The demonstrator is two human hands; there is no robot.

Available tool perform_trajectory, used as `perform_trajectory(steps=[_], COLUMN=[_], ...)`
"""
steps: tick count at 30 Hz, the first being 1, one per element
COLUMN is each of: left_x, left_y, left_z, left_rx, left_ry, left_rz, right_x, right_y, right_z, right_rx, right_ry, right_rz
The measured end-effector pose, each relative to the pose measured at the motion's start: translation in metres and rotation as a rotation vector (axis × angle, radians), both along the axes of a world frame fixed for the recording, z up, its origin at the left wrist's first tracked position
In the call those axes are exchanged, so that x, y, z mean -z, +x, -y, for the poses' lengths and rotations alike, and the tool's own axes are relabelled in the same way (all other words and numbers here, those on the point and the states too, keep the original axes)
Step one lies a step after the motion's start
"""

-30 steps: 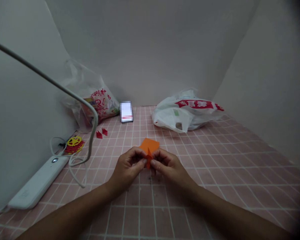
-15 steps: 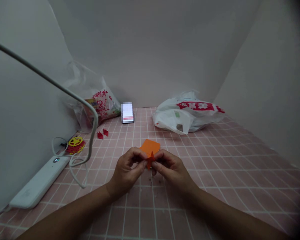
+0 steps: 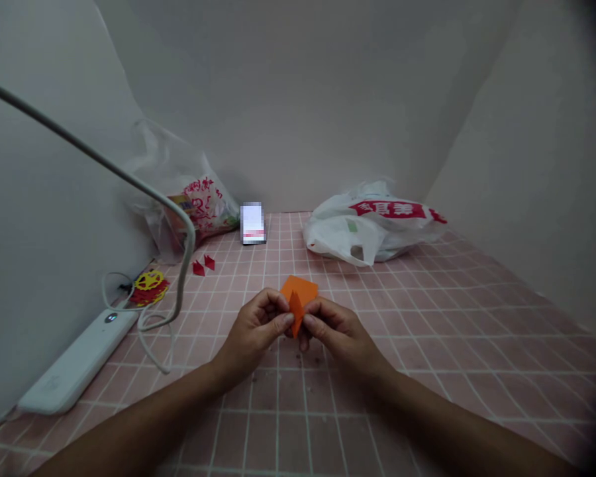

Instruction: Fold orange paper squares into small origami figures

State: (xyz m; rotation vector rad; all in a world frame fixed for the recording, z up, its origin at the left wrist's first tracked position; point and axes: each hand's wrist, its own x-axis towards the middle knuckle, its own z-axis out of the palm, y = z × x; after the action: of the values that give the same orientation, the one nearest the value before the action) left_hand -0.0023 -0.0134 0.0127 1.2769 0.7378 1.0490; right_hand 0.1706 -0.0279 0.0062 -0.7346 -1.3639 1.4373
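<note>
- I see the left hand and right hand close together, fingertips pinched from either side on a piece of orange paper, with a narrow folded point standing up between them.
- The paper is held over the middle of the bench; its flat part spreads away from the person.
- Nearest the left hand, a pale cable slants in from the upper left, crosses before a printed plastic bag and loops down near the forearm.
- Two small red folded pieces lie in front of that bag.
- Left of them sits a stack of yellow and red cutouts, near a white power bank along the left wall.
- A phone, its screen blurred, stands tilted just beside the bag.
- Beyond the right hand, well apart, a white bag slumps near the back wall.
- Bench tiles stretch from the right forearm to the right wall.
- The surface is a pink grid with pale lines, dark specks below the hands; plain greyish walls enclose it on three sides.
</note>
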Motion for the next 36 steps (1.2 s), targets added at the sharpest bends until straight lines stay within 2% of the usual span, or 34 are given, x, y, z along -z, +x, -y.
perform_trajectory(steps=[6,11,15,21,23,26,30,36], left_x=[-0.0013,-0.0027,-0.0038,-0.0022,-0.0016,-0.0011,-0.0021,-0.0043], left_y=[-0.0019,-0.0017,-0.0007,-0.0016,-0.0019,-0.0019,-0.0012,0.0005], left_z=[0.002,0.003,0.0032,0.0029,0.0026,0.0022,0.0019,0.0027], left_rx=[-0.002,-0.059,-0.045,-0.03,-0.027,-0.05,-0.125,-0.188], left_ry=[0.163,0.259,0.238,0.201,0.185,0.163,0.241,0.439], left_rz=[-0.21,-0.396,-0.396,-0.364,-0.341,-0.31,-0.329,-0.432], right_x=[0.0013,0.0005,-0.0006,-0.0021,-0.0021,-0.0003,0.0038,0.0055], right_y=[-0.0003,0.0002,0.0016,0.0037,0.0035,0.0023,0.0011,0.0012], right_z=[0.0017,0.0046,0.0038,0.0034,0.0046,0.0055,0.0026,0.001], right_rx=[0.055,0.212,0.239,0.212,0.203,0.21,0.19,0.191], right_ry=[0.004,0.233,0.359,0.456,0.429,0.282,0.103,0.148], right_rz=[0.1,0.345,0.427,0.456,0.451,0.402,0.288,0.283])
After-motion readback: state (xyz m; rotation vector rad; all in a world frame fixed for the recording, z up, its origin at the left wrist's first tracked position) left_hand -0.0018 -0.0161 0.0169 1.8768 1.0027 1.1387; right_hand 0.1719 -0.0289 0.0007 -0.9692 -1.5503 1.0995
